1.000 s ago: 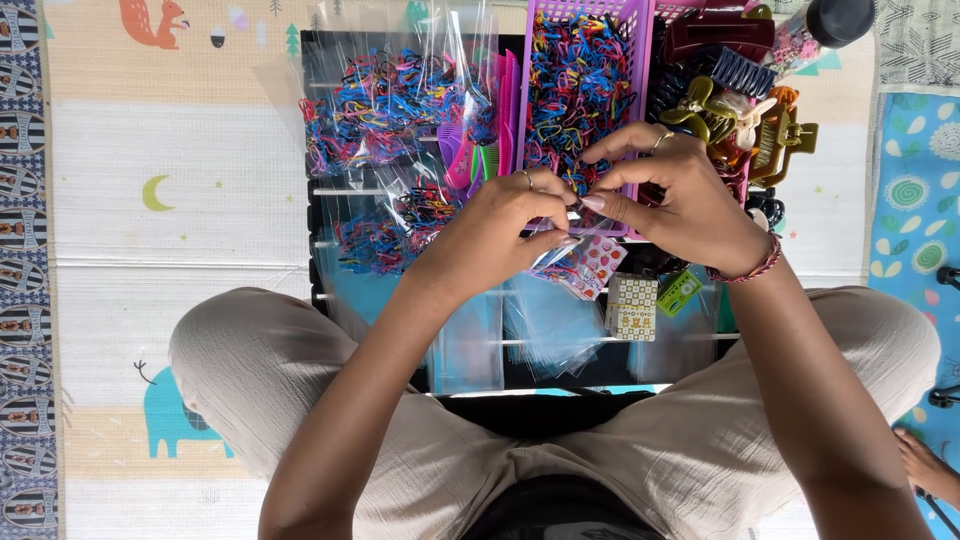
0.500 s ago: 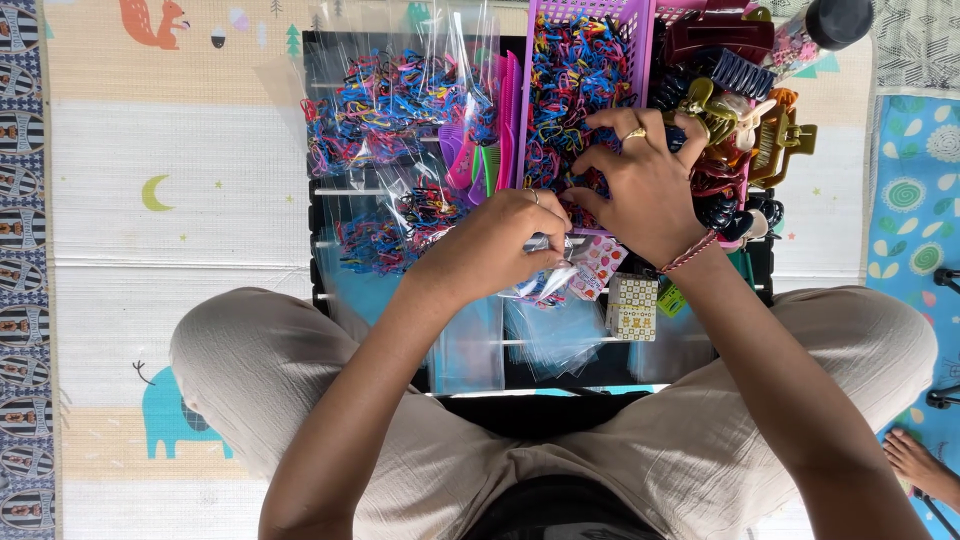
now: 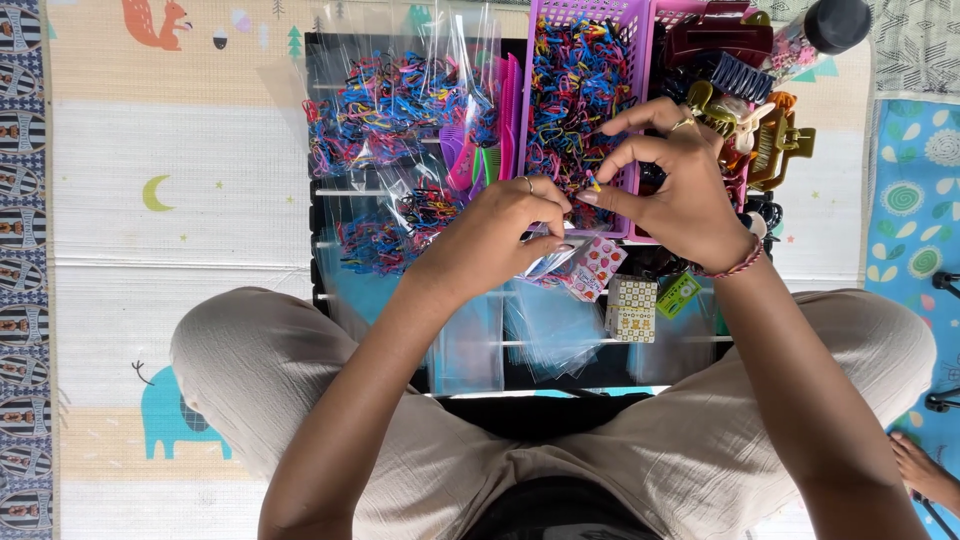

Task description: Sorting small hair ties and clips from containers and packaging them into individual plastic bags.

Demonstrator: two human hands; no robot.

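Both hands meet over the sorting tray, pinching small items.

Our left hand (image 3: 495, 235) has its grip closed on a small clear plastic bag (image 3: 548, 262), held just below the purple plastic basket (image 3: 588, 12) of tiny coloured elastic bands. Our right hand (image 3: 680, 185) pinches a few small coloured elastic bands (image 3: 594, 183) between thumb and forefinger, at the basket's near edge, close beside the bag.

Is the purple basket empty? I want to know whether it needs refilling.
No: the purple basket is heaped with small colourful elastic bands, and the right hand pinches some at its near edge.
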